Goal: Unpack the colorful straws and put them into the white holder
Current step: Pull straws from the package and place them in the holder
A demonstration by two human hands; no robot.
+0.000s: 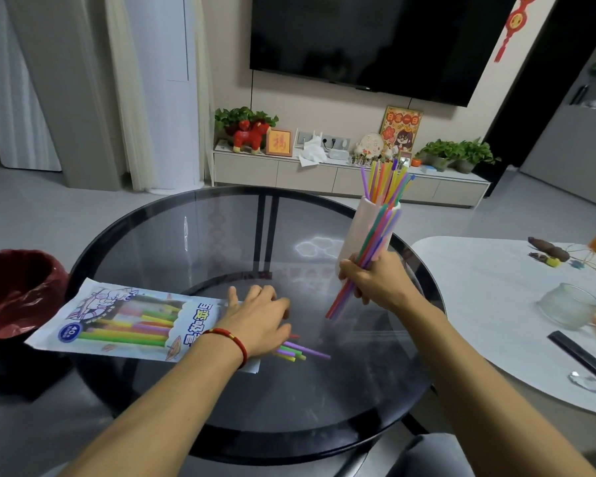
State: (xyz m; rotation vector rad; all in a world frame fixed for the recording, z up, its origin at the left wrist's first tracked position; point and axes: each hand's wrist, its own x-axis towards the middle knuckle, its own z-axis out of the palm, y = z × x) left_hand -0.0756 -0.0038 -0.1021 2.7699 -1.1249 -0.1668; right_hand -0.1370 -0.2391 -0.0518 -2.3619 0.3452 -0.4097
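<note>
Straws [367, 256] — a light, slick, bendy bundle clenched mid-length in the right hand [375, 280], beside the white holder [360, 228] near the table's [221, 438] far right edge. Loose straws [298, 351] under the flat, relaxed left hand [258, 318] at the packet [124, 321] mouth — gather by the middles.

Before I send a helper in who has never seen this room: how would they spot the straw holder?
On the round dark glass table, look to its far right edge. A tall white holder stands there with colorful straws fanning from its top; the right hand grips another bundle beside it. Nothing else on that table stands upright.
</note>
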